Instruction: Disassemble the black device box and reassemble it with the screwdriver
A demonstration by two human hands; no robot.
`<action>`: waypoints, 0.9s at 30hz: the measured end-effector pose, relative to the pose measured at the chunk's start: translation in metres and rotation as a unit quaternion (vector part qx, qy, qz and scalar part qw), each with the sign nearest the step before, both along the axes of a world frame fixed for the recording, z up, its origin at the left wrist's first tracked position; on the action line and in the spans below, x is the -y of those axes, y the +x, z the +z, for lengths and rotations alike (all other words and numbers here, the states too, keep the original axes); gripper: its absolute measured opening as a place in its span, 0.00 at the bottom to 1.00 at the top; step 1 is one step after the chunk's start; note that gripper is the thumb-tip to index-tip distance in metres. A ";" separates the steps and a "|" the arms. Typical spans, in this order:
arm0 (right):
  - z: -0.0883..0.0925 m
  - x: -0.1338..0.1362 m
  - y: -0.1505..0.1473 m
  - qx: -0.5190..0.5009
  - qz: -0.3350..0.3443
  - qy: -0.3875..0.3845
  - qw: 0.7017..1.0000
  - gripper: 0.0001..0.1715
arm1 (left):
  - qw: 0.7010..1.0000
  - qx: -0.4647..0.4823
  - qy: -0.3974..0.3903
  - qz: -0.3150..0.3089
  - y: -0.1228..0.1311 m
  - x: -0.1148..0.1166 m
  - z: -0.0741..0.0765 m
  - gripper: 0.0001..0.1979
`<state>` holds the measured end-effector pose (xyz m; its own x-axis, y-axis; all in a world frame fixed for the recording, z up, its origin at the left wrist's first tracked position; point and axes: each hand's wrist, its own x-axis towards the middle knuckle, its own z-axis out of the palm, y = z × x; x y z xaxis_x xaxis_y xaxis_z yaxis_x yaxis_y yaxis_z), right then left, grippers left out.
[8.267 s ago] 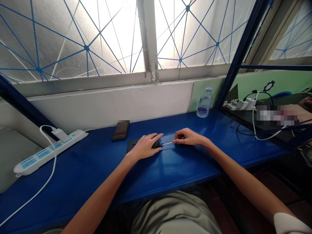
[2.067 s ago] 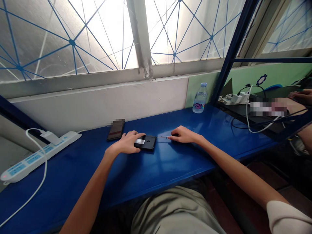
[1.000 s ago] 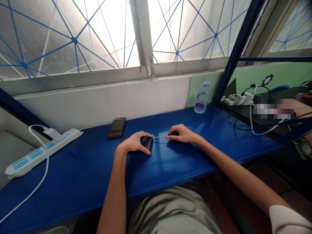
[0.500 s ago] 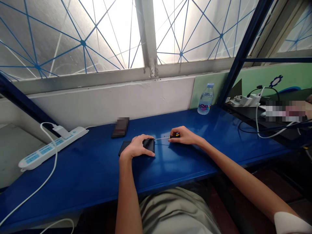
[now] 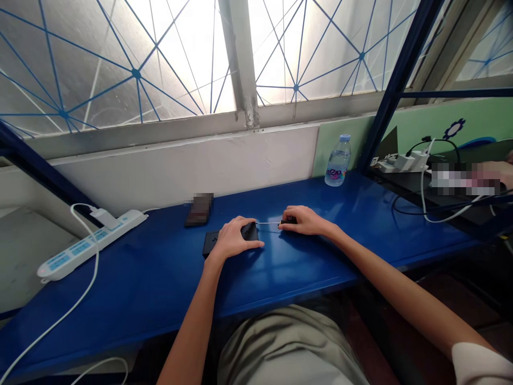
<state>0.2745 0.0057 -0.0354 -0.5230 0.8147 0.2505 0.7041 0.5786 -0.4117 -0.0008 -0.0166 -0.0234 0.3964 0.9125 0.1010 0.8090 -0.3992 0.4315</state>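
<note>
My left hand (image 5: 233, 238) is wrapped over a flat black rectangular case (image 5: 210, 243), thumb along its near side and fingers along the far side. What exactly the case is, I cannot make out. A screwdriver (image 5: 269, 223) lies level in my right hand (image 5: 303, 220), its dark handle pinched between thumb and fingers. The thin metal shaft points left, and its tip meets the far right corner of the case beside my left fingertips. Whether the tip sits in a screw is too small to tell.
A dark phone-like slab (image 5: 199, 209) lies behind the case on the blue table (image 5: 160, 283). To the left is a white power strip (image 5: 94, 245) with a cable. A water bottle (image 5: 337, 162) stands back right, near a blue post (image 5: 377, 128). Another person's hand (image 5: 497, 174) shows far right.
The case and my left hand have shifted slightly right, and the case is tipped so more of its near face shows. The screwdriver stays against its right end.
</note>
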 end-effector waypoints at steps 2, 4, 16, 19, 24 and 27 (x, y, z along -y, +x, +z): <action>-0.002 -0.001 0.000 0.010 -0.010 0.012 1.000 0.18 | 1.000 0.009 0.030 -0.001 0.004 0.001 -0.001 0.38; -0.005 -0.002 -0.001 0.025 -0.028 0.016 0.999 0.16 | 0.998 0.041 0.054 0.004 0.006 0.001 -0.004 0.35; -0.007 0.001 -0.004 0.054 -0.067 0.061 0.994 0.18 | 0.978 0.084 0.192 0.018 0.007 -0.018 -0.019 0.24; -0.008 -0.001 -0.003 0.053 -0.059 0.068 0.995 0.21 | 0.975 0.047 0.215 0.016 0.008 -0.022 -0.021 0.23; -0.011 -0.002 -0.004 0.033 -0.072 0.082 0.994 0.21 | 0.975 0.061 0.214 0.008 0.007 -0.024 -0.021 0.22; -0.014 -0.002 -0.005 0.033 -0.093 0.076 0.992 0.16 | 0.976 0.072 0.205 0.009 0.006 -0.023 -0.018 0.23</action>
